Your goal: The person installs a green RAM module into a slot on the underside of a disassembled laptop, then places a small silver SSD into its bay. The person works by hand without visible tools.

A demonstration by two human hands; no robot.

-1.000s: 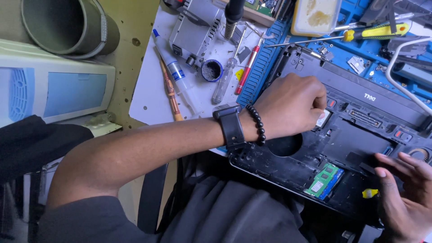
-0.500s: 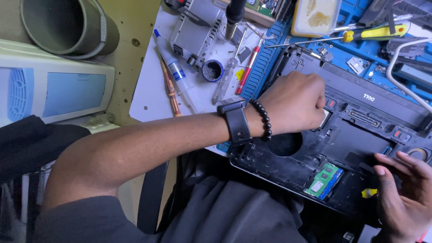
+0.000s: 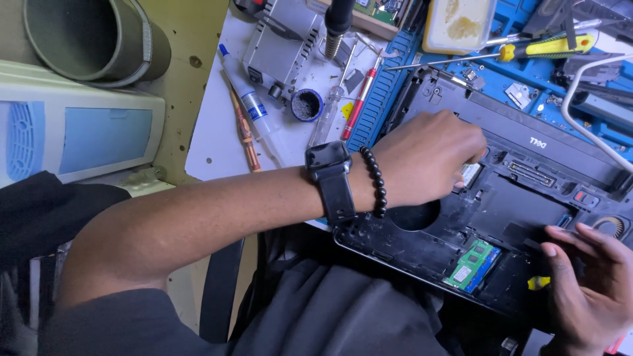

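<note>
An opened black laptop base (image 3: 527,198) lies on the blue mat, with a green memory module (image 3: 472,264) exposed in its lower bay. My left hand (image 3: 428,158), with a black watch and a bead bracelet on the wrist, reaches across onto the base. Its fingers curl down beside a small silver part (image 3: 470,174), and the fingertips are hidden. My right hand (image 3: 587,283) rests on the base's near right corner with its fingers spread, close to a small yellow piece (image 3: 537,282).
A yellow-handled screwdriver (image 3: 527,49), a red-handled tool (image 3: 359,99), a glue tube (image 3: 247,99), a small round tin (image 3: 307,104) and a grey metal box (image 3: 283,46) lie behind the laptop. A cream tub (image 3: 461,23) stands at the back. A white appliance (image 3: 72,132) is at the left.
My left hand has stayed at the same spot on the laptop base with only small shifts. My right hand's fingers have moved slightly along the base's corner.
</note>
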